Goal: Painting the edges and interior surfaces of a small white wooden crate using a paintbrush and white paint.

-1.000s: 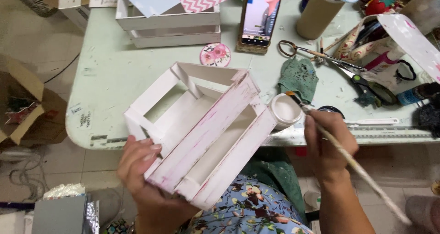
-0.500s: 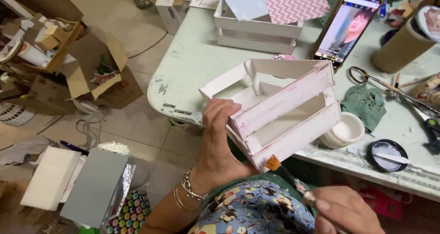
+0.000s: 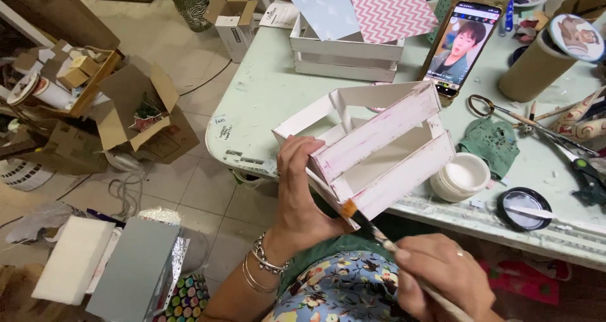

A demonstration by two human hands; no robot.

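The left hand (image 3: pixel 303 196) is clamped on the end of the white crate (image 3: pixel 372 148), now swung out over the surface (image 3: pixel 265 101) edge. The right hand (image 3: pixel 442 275), closed around the brush (image 3: pixel 366 224), has left the paint pot (image 3: pixel 461 177); bristles touch the crate's lower slat, so painting resumes.

Even, soft indoor light fills the scene, bright enough to read colours everywhere, with no hard shadows. The pale green painted tabletop (image 3: pixel 265 95) shows a mild sheen but no glare. The glowing phone screen (image 3: pixel 459 44) at the far side is crisp. The right hand (image 3: pixel 442 278) at the near edge is slightly smeared by motion blur. Lines bend a little toward the corners, and the cluttered floor at left sits dimmer.
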